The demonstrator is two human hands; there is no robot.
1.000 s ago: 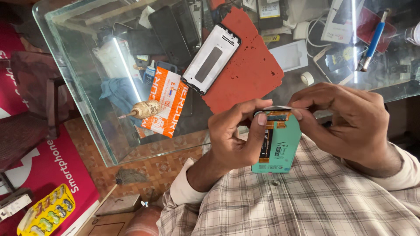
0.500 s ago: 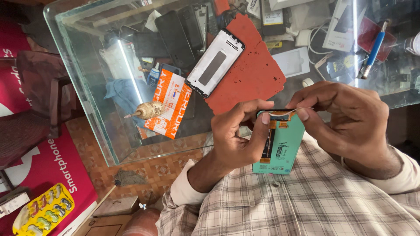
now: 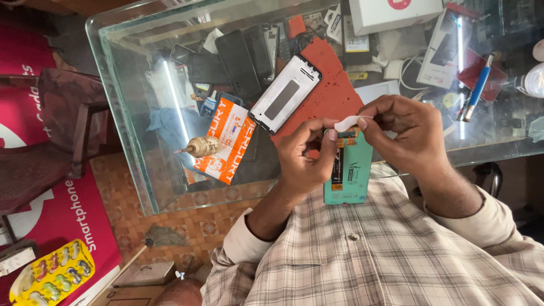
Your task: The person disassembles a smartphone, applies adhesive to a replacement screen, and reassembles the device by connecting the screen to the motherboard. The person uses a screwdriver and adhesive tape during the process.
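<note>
My left hand (image 3: 303, 156) grips a teal phone display panel (image 3: 350, 173) upright in front of my chest, thumb near its top edge. My right hand (image 3: 405, 133) pinches a thin white strip (image 3: 350, 121) that arches off the panel's top toward my left thumb. On the glass counter just beyond lies a white-framed phone body (image 3: 285, 94) on a red mat (image 3: 328, 93).
An orange and white packet (image 3: 226, 139) and a small brass-coloured tool (image 3: 201, 147) lie on the glass counter (image 3: 122, 113). A blue pen (image 3: 476, 90), white boxes (image 3: 394, 12), cables and dark phone parts crowd the far side. A chair (image 3: 51, 136) stands left.
The white strip has lifted off the top of the panel, pulled up and right by my right hand. The panel stays held in my left hand.
</note>
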